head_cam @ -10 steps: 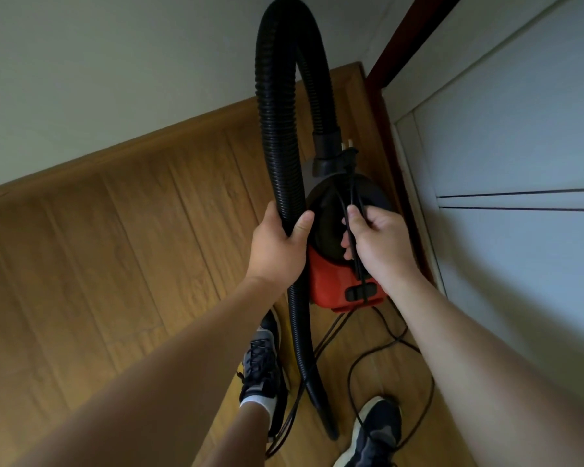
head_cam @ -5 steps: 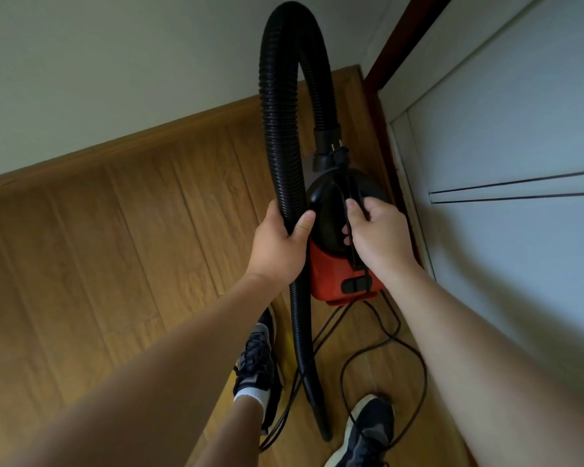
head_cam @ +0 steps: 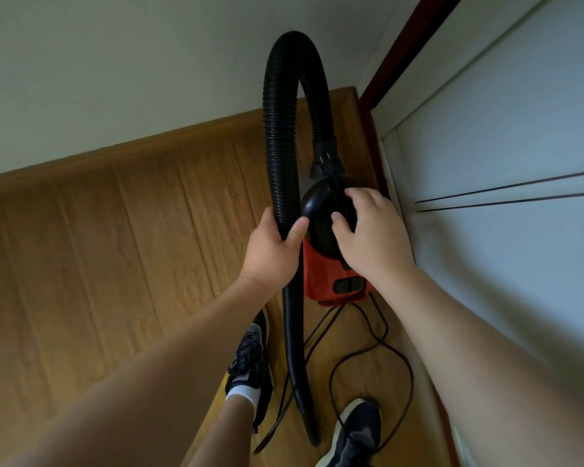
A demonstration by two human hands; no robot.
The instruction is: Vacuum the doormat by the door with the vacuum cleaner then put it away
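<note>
The small red and black plastic vacuum cleaner (head_cam: 331, 261) sits by the white wall. The left hand (head_cam: 272, 252) wraps its ribbed black hose (head_cam: 280, 156). The right hand (head_cam: 373, 239) rests fingers spread on top, right above it.

A: Where are the hands?
B: The left hand (head_cam: 273, 254) grips the black hose (head_cam: 281, 136), just left of the red vacuum cleaner (head_cam: 331, 274). The right hand (head_cam: 371, 237) rests on its black top.
A: And the cord (head_cam: 375, 352)?
B: On the floor (head_cam: 98, 264), below it.
</note>
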